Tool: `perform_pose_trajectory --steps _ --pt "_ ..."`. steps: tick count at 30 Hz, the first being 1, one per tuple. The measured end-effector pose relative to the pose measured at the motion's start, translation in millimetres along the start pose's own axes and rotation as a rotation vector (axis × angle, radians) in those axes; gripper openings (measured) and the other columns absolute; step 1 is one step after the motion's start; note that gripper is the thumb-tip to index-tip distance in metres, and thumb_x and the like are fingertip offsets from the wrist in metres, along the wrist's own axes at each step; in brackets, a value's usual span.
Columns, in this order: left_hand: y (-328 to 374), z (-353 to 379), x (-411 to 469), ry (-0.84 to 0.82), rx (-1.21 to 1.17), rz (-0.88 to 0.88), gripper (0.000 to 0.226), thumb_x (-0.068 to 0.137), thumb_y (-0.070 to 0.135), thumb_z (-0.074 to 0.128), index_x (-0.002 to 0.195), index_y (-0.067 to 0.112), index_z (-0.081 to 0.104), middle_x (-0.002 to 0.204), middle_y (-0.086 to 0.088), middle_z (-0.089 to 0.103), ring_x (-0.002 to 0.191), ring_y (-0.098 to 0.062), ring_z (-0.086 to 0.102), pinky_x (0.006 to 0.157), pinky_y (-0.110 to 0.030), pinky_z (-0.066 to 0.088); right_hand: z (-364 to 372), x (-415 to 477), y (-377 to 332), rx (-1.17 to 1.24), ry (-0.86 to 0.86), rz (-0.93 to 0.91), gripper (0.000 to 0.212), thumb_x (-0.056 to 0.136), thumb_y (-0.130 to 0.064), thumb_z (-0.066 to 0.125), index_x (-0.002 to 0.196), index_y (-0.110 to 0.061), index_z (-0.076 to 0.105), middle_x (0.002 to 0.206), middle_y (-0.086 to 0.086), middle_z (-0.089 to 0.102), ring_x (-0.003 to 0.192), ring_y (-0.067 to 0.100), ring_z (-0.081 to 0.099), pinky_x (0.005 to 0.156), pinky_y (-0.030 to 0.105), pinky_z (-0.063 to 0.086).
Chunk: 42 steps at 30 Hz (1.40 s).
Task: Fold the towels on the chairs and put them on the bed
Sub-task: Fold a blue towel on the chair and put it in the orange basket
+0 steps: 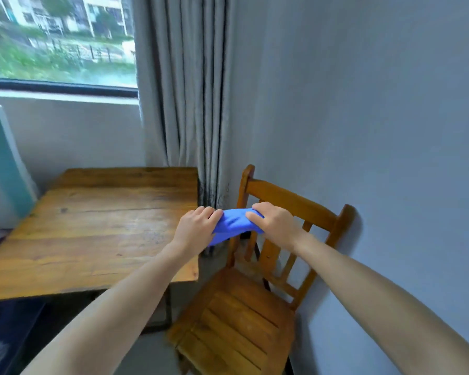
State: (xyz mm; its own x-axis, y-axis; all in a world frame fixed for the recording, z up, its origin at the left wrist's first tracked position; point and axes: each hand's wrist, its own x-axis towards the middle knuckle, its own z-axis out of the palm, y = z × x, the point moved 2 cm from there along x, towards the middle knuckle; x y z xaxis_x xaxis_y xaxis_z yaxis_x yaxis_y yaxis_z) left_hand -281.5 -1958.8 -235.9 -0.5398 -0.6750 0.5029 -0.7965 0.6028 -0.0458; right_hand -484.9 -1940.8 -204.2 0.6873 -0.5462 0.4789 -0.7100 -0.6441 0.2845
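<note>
A small blue towel (234, 224) is held in the air in front of me, bunched into a short band between both hands. My left hand (197, 228) grips its left end with curled fingers. My right hand (272, 221) grips its right end the same way. The towel hangs above the gap between a wooden table and a wooden chair (244, 309), whose slatted seat is bare. The bed is not clearly in view.
The wooden table (92, 234) stands at the left under a window. A grey curtain (187, 104) hangs in the corner behind it. The chair backs against the blue-grey wall (377, 131) at the right. A teal and white object (3, 158) leans at the far left.
</note>
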Motion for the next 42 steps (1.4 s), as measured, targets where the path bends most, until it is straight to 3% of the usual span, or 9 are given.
perform_pose_trajectory --steps 6,10,18,25,29,31,34,38,42 --pt "-12 -72 23 0.216 0.122 0.012 0.062 0.043 0.011 0.074 0.098 0.015 0.046 0.075 -0.005 0.066 0.061 -0.026 0.062 0.049 -0.027 0.050 -54 43 12 -0.074 0.218 0.004 0.043 0.062 -0.006 0.068 0.098 -0.014 0.046 0.084 0.014 0.066 0.070 0.029 0.066 0.046 0.028 0.053" --pt "-25 -104 13 0.379 0.185 0.010 0.045 0.057 0.017 0.055 0.102 0.016 0.047 0.078 -0.003 0.068 0.062 -0.024 0.064 0.050 -0.024 0.050 -71 68 5 -0.016 0.255 0.005 0.062 0.038 -0.002 0.084 0.094 -0.012 0.059 0.086 0.015 0.066 0.070 0.030 0.066 0.044 0.027 0.050" --pt "-55 -155 -87 0.372 0.356 -0.221 0.037 0.063 0.026 0.043 0.100 0.020 0.047 0.076 0.002 0.068 0.061 -0.020 0.065 0.047 -0.022 0.048 -52 134 -76 0.171 0.336 -0.192 0.052 0.043 -0.003 0.084 0.089 -0.012 0.060 0.082 0.006 0.064 0.069 0.025 0.064 0.040 0.024 0.049" --pt "-68 -242 -234 0.252 0.605 -0.565 0.038 0.061 0.026 0.041 0.098 0.021 0.046 0.072 0.001 0.067 0.059 -0.019 0.064 0.044 -0.020 0.046 -58 212 -219 0.351 0.441 -0.540 0.039 0.055 -0.010 0.082 0.090 -0.012 0.065 0.078 0.002 0.066 0.066 0.021 0.063 0.048 0.023 0.052" --pt "-54 -299 -316 0.205 0.721 -0.746 0.036 0.059 0.020 0.048 0.095 0.020 0.049 0.068 -0.001 0.065 0.056 -0.021 0.063 0.043 -0.022 0.047 -84 238 -314 0.444 0.516 -0.697 0.032 0.071 -0.020 0.046 0.103 -0.019 0.048 0.078 -0.002 0.065 0.067 0.019 0.064 0.048 0.021 0.049" --pt "-37 -329 -360 0.145 0.780 -0.828 0.042 0.051 0.014 0.069 0.091 0.017 0.060 0.069 -0.001 0.066 0.057 -0.020 0.064 0.043 -0.022 0.048 -101 244 -368 0.501 0.544 -0.787 0.038 0.069 -0.025 0.041 0.106 -0.019 0.047 0.079 -0.002 0.065 0.067 0.020 0.065 0.046 0.022 0.049" --pt "0 -370 -427 0.105 0.852 -0.979 0.059 0.040 0.017 0.081 0.094 0.019 0.056 0.067 0.001 0.065 0.055 -0.020 0.063 0.040 -0.020 0.045 -126 238 -451 0.560 0.574 -0.927 0.044 0.067 -0.028 0.045 0.110 -0.020 0.045 0.079 -0.001 0.065 0.067 0.020 0.065 0.043 0.022 0.049" --pt "48 -411 -503 0.085 0.894 -1.121 0.034 0.062 0.024 0.055 0.095 0.021 0.049 0.066 0.001 0.063 0.054 -0.021 0.062 0.041 -0.023 0.048 -158 212 -543 0.652 0.622 -1.062 0.060 0.049 -0.024 0.071 0.104 -0.019 0.047 0.077 -0.001 0.064 0.065 0.019 0.064 0.044 0.021 0.046" --pt "80 -436 -560 -0.022 0.956 -1.202 0.045 0.039 0.015 0.082 0.082 0.016 0.067 0.064 0.004 0.063 0.052 -0.016 0.060 0.043 -0.019 0.046 -174 188 -613 0.722 0.605 -1.118 0.042 0.057 -0.023 0.061 0.096 -0.019 0.045 0.078 0.000 0.063 0.066 0.022 0.063 0.046 0.024 0.048"
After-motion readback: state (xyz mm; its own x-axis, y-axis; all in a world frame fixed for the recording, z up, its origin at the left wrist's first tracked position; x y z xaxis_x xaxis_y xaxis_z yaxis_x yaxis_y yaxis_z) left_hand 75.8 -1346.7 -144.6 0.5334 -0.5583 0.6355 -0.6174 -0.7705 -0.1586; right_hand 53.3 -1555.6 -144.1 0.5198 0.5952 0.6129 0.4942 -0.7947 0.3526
